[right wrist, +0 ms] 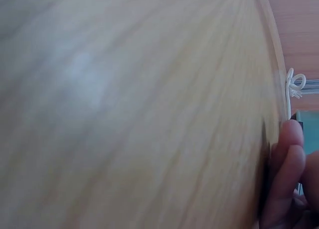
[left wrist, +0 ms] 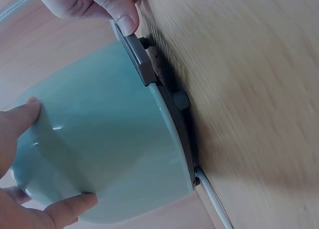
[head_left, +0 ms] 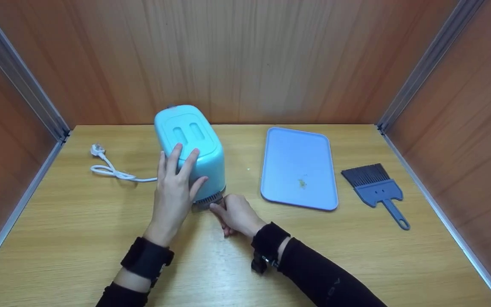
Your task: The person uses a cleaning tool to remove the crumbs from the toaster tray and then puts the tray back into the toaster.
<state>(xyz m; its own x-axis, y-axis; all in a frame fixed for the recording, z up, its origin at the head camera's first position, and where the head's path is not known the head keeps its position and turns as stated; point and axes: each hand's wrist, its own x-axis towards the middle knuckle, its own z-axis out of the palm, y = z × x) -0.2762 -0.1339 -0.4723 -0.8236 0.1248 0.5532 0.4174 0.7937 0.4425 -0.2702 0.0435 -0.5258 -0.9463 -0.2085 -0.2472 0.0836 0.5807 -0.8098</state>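
A turquoise toaster stands left of centre on the table, its two-slot top facing up. My left hand rests on its near top edge with fingers spread, thumb against the side. At the toaster's near lower end, my right hand pinches the grey crumb tray by its edge. In the left wrist view, the right thumb presses on that edge, right beside the dark base. The right wrist view has curled fingers low over the table, the tray hidden behind them.
A white cord with a plug lies left of the toaster. To the right is a blue tray with a few yellowish crumbs. Farther right lies a grey-blue brush. Wooden panels enclose the back and sides.
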